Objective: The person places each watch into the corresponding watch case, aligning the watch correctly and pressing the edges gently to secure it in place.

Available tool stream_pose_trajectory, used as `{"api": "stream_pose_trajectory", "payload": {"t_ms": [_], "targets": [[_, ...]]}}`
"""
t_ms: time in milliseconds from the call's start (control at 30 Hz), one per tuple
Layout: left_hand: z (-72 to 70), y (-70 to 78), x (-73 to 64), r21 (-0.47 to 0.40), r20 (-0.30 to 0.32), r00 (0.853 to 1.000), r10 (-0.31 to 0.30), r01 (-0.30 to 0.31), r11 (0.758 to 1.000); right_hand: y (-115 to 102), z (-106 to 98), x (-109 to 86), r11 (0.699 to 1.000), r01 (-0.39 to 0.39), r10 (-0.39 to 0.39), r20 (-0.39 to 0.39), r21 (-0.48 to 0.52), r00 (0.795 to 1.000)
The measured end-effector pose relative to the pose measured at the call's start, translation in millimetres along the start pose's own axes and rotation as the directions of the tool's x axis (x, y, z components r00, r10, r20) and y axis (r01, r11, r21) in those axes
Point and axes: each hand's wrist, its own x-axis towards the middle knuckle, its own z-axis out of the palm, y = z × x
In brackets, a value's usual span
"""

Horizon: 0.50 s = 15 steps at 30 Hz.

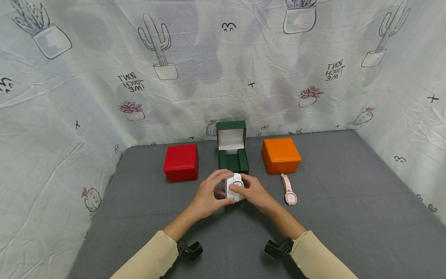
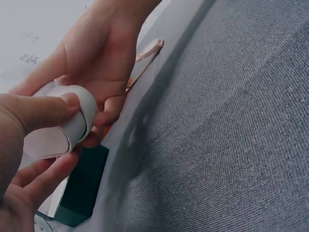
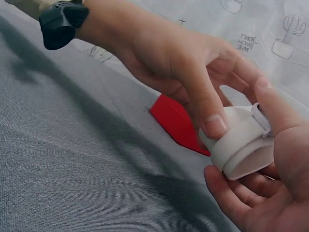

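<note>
Both hands hold a white watch (image 1: 238,179) wrapped round a white watch cushion (image 1: 229,190), just in front of the open green watch box (image 1: 237,162). My left hand (image 1: 208,194) grips the cushion from the left, its thumb pressing the near end in the right wrist view. From the other side my right hand (image 1: 258,195) grips the watch and cushion, the thumb lying across the watch. The strap (image 3: 239,140) loops round the cushion, with its keeper by the right hand's fingers. In the left wrist view the dial is hidden.
A closed red box (image 1: 181,162) stands left of the green one, a closed orange box (image 1: 280,155) right of it. A pink watch (image 1: 289,190) lies in front of the orange box on the grey cloth (image 1: 348,201). A patterned curtain (image 1: 209,50) hangs behind.
</note>
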Motion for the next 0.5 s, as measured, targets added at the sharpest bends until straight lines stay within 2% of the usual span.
{"api": "stream_pose_trajectory", "payload": {"t_ms": [267,500], "targets": [[-8.7,-5.4,-0.7,-0.136,0.02,1.0,-0.001,0.003,0.991,-5,-8,-0.8,0.98,-0.041,0.027,0.075,0.196,0.997],[-11.0,-3.1,-0.6,-0.138,0.053,0.999,-0.002,0.009,0.99,-9,-12,-1.5,0.977,-0.06,0.044,0.079,0.205,0.996]]}}
